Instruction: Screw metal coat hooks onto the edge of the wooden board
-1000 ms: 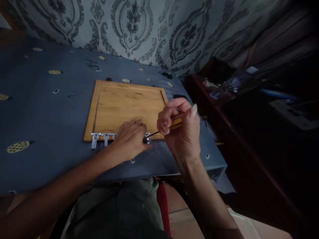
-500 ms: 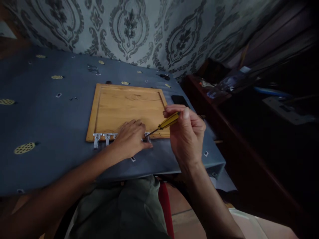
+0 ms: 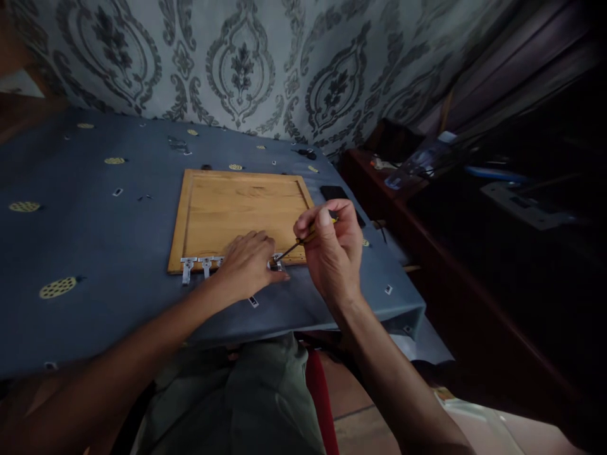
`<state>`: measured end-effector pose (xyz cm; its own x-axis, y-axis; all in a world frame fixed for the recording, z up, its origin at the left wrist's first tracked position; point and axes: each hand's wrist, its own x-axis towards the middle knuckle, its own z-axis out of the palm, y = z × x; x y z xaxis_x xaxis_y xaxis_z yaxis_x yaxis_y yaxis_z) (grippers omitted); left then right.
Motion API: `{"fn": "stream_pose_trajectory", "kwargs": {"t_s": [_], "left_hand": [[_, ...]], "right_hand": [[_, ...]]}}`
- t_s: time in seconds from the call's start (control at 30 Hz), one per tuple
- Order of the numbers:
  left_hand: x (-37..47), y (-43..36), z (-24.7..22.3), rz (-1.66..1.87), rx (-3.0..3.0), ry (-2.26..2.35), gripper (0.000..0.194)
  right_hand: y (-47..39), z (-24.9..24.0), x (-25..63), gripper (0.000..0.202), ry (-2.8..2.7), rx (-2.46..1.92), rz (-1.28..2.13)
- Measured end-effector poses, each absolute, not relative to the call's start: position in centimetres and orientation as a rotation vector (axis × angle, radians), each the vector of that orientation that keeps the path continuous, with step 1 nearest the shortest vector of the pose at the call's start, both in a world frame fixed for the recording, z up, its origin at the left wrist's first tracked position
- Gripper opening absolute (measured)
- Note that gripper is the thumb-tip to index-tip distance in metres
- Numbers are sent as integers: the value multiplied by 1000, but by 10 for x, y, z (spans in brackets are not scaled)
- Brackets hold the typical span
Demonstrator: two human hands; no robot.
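See, in dim light, a wooden panel [image 3: 246,212] on a blue-covered bench [image 3: 95,246], patterned fabric [image 3: 239,72] at twelve o'clock, dark red furniture [image 3: 450,284] at three. Holding a screwdriver [image 3: 290,249] in the right grip [image 3: 334,253], tip at the panel's five o'clock; cannot tell the closure of the left grip [image 3: 249,262], laid partly over silver fittings [image 3: 206,264] at six.

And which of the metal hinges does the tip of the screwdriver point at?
The rightmost visible hinge, at the right edge of the left hand. The screwdriver points only there; the other visible hinges show left of this hand.
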<state>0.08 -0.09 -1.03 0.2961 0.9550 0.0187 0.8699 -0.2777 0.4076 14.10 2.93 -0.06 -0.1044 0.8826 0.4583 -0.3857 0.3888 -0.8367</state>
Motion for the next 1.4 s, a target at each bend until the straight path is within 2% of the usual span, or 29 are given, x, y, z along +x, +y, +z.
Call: {"fn": "stream_pose_trajectory", "kwargs": {"t_s": [0.17, 0.33, 0.47, 0.63, 0.8, 1.07, 1.2, 1.4], "left_hand": [[0, -1, -7, 328, 2256, 1629, 34], [-1, -1, -9, 321, 2310, 1631, 35], [-2, -1, -11, 327, 2330, 1620, 34], [-2, -2, -11, 331, 2340, 1619, 33], [-1, -1, -11, 320, 2334, 1637, 33], [-1, -2, -11, 326, 2329, 1650, 36], [-1, -2, -11, 337, 2322, 1644, 33], [-2, -3, -12, 353, 2319, 1645, 33]], "right_hand": [[26, 0, 153, 14, -1413, -629, 915], [24, 7, 163, 25, -1655, -798, 623], [21, 9, 162, 32, -1668, -811, 654], [20, 6, 158, 28, -1552, -747, 822], [19, 7, 156, 32, -1496, -750, 939], [21, 3, 149, 32, -1440, -743, 854], [20, 2, 153, 41, -1389, -774, 835], [16, 5, 159, 28, -1477, -750, 827]]}}
